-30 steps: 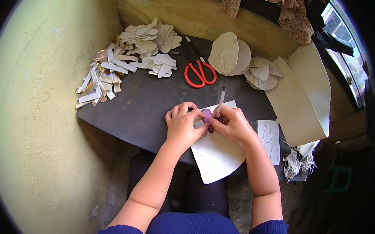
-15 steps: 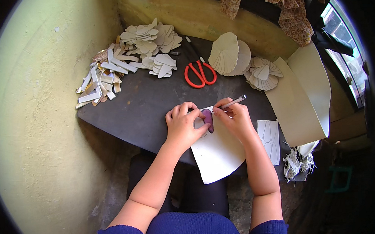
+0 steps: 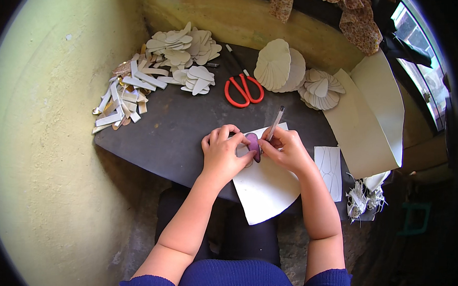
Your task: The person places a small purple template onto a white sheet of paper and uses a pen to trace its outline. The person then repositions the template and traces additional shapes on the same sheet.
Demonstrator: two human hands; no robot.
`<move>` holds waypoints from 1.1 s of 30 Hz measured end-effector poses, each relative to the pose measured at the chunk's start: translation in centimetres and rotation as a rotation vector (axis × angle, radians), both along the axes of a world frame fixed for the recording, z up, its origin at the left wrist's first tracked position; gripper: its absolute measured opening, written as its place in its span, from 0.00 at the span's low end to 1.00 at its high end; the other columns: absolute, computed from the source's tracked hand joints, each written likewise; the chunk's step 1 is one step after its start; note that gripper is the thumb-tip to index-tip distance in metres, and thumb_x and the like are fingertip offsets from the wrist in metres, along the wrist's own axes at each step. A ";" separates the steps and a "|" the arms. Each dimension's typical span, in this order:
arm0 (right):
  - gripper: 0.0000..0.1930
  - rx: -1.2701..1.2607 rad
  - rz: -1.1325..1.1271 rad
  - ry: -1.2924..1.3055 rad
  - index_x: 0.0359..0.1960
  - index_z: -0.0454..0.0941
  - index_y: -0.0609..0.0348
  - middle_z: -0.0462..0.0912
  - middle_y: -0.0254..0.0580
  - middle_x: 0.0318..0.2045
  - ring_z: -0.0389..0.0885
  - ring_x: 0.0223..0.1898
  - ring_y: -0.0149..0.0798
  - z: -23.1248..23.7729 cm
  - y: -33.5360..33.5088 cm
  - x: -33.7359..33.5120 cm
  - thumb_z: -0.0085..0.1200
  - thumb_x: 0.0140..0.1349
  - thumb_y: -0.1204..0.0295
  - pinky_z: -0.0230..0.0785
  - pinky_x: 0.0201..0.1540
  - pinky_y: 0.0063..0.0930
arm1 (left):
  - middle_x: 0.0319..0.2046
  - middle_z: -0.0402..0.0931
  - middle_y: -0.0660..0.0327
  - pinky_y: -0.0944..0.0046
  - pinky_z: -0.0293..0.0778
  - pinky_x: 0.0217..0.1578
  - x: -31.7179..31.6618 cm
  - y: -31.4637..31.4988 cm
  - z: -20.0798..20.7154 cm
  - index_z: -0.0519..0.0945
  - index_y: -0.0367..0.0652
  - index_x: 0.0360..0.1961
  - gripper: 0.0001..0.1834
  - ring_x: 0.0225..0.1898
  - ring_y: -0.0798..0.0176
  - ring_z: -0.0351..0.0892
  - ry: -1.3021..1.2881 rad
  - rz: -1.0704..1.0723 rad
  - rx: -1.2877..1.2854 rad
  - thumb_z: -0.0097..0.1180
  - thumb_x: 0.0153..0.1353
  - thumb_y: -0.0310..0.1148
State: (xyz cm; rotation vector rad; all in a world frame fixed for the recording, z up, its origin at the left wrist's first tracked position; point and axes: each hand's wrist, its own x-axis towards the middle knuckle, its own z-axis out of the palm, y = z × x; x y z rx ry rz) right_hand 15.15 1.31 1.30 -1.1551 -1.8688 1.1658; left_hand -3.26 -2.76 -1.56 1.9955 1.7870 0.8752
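A white sheet point(image 3: 267, 192) lies on the dark table, its near corner hanging past the front edge. On it rests a small purple teardrop-shaped template point(image 3: 253, 147), which my left hand point(image 3: 223, 153) pinches down between thumb and fingers. Just to its right, my right hand point(image 3: 286, 148) grips a pen point(image 3: 275, 121), standing steeply with its upper end tipped away from me. The pen's tip is hidden by the fingers but comes close to the template's right edge. Part of a drawn outline shows on the sheet beside my left thumb.
Red-handled scissors point(image 3: 244, 91) lie farther back. Cut petal-shaped pieces point(image 3: 184, 48) and strips point(image 3: 120, 102) are heaped at left. Fanned stacks point(image 3: 274, 67) stand at the back. A sheet with drawn outlines point(image 3: 328, 173), a large curved sheet point(image 3: 363, 122) and shredded scraps point(image 3: 364, 198) are at right.
My right hand has moved slightly down along the template's right edge. The pen has swung from leaning right to nearly upright. My left hand and the template stay in place.
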 end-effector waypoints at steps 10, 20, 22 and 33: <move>0.05 -0.021 0.118 -0.040 0.32 0.78 0.66 0.83 0.37 0.22 0.82 0.25 0.25 0.3 0.1 0.5 0.61 0.60 0.77 0.73 0.28 0.21 | 0.49 0.72 0.67 0.48 0.53 0.60 0.0 0.1 -0.1 0.83 0.54 0.34 0.15 0.58 0.56 0.66 -0.003 -0.003 -0.005 0.72 0.46 0.44; 0.07 -0.124 0.179 -0.007 0.36 0.80 0.66 0.82 0.38 0.21 0.79 0.23 0.25 0.2 0.1 0.8 0.62 0.60 0.74 0.72 0.28 0.22 | 0.50 0.71 0.67 0.49 0.53 0.61 -0.1 0.0 0.1 0.83 0.53 0.35 0.15 0.58 0.57 0.66 -0.006 -0.009 -0.020 0.71 0.46 0.42; 0.07 -0.130 0.189 0.003 0.36 0.80 0.66 0.82 0.38 0.21 0.79 0.24 0.25 0.3 0.1 0.7 0.62 0.60 0.74 0.72 0.28 0.22 | 0.50 0.71 0.67 0.49 0.53 0.61 -0.1 0.0 0.1 0.83 0.54 0.35 0.16 0.58 0.57 0.66 -0.005 -0.010 -0.024 0.71 0.45 0.42; 0.04 -0.074 0.200 -0.038 0.34 0.79 0.65 0.83 0.36 0.23 0.81 0.25 0.25 0.5 0.1 0.6 0.61 0.60 0.77 0.72 0.29 0.22 | 0.49 0.71 0.67 0.49 0.53 0.60 -0.1 0.0 0.0 0.83 0.54 0.35 0.15 0.58 0.57 0.66 -0.001 -0.006 -0.020 0.71 0.46 0.43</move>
